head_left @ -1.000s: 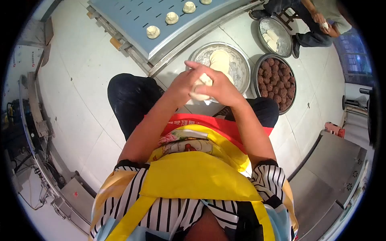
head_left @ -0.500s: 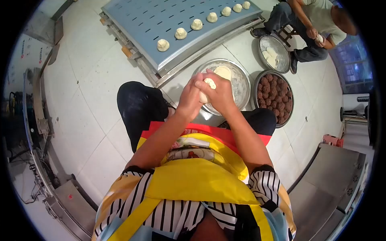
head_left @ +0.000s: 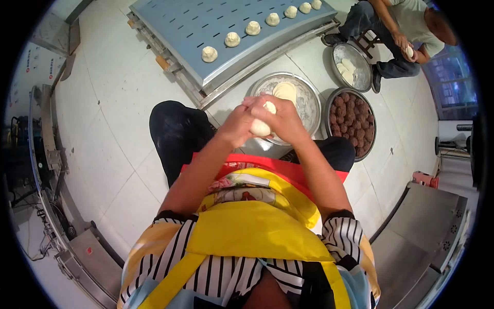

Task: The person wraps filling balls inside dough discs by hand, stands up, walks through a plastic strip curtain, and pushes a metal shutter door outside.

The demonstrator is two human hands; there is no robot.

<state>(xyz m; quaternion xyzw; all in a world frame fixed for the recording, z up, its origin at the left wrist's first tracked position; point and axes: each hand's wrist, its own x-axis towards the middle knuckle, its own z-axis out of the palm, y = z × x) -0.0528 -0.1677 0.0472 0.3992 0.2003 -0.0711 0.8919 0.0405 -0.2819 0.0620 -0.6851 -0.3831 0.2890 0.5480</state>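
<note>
Between my two hands sits a pale dough bun [head_left: 260, 128], its smooth rounded side turned toward me. My left hand [head_left: 237, 125] cups it from the left with closed fingers. From the right, my right hand [head_left: 282, 119] wraps over it, and the fingers of both hands overlap at the top. A bit of dough shows between thumb and fingers there; the rest of the bun is hidden. Just beyond the hands is a floury metal basin [head_left: 312, 110] holding round flat dough wrappers [head_left: 285, 90].
A bowl of brown filling balls [head_left: 353, 121] stands right of the basin. Ahead lies a slotted blue-grey tray [head_left: 170, 26] with a row of shaped buns [head_left: 252, 28]. At upper right a seated person [head_left: 406, 36] handles dough beside another basin [head_left: 366, 77].
My hands have turned the bun and tipped slightly, so more of its smooth underside shows. The fingers have shifted left and more wrappers are visible in the basin.
</note>
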